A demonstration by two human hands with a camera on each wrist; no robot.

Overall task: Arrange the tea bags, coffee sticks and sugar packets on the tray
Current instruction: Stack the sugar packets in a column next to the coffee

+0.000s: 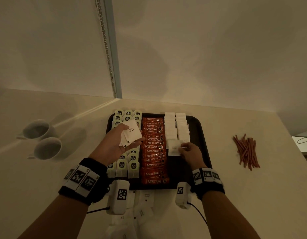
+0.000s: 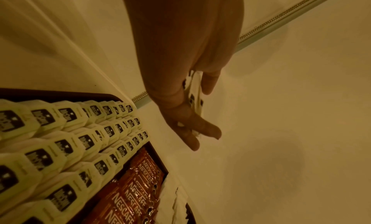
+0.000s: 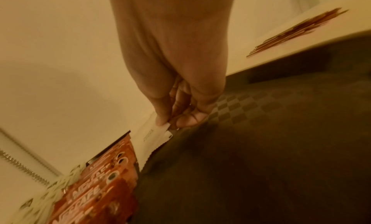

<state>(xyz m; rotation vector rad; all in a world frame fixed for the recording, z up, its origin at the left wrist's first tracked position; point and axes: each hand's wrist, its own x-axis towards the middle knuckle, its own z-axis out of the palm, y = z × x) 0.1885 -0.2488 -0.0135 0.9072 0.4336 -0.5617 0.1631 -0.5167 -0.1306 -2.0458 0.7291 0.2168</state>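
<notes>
The right hand is pinching one sugar packet by its edge, thumb against fingertips, holding it low over the black tray at the near end of the sugar rows. The left hand sits palm up over the tea bags, fingers curled under a small fanned stack of sugar packets, maybe three or four, can't count the layers for sure. I'd guess these packets weigh next to nothing and flop a bit, so an edge or corner pinch is the way, and squeezing the middle just shifts the sugar around. Counts: three columns of tea bags, one column of Nescafe coffee sticks, two columns of sugar, too overlapped to count singly. More loose packets lie on the counter in front of the tray, plus two white cups off to the left and a pile of red stirrers on the right
</notes>
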